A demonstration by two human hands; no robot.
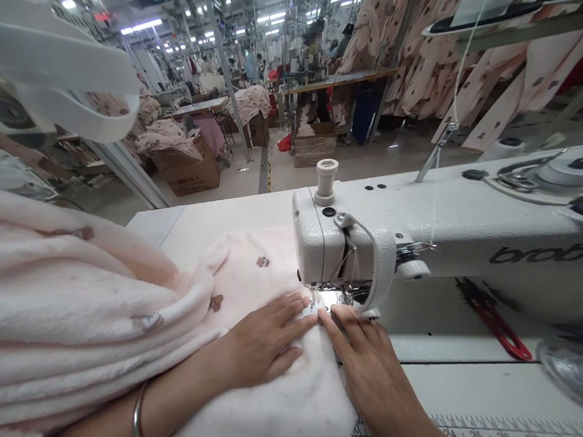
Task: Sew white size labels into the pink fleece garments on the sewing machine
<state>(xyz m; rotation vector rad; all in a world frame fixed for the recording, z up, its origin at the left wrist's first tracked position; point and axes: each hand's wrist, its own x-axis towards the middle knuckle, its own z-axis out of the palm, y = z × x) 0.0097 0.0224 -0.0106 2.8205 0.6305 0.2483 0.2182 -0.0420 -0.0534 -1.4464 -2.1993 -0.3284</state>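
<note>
Pale pink plush fabric [265, 407] with small brown bear prints lies across the bed of a white sewing machine [342, 231]. My left hand [265, 340] rests flat on it, fingers stretched toward the presser foot. A small white label [312, 305] with dark print lies at those fingertips, just left of the needle area. My right hand [363, 353] is on the other side, its index fingertip by the label's edge and its other fingers extended beside the presser foot. Its thumb is hidden. The needle tip is too small to make out.
Bunched plush fabric [77, 300] fills the left side. Red-handled thread snips [496, 321] lie under the machine arm. A measuring tape [470, 429] runs along the front edge. Beyond the table stand cardboard boxes [188, 166] and hanging printed fabric [424, 56]; people sit farther back.
</note>
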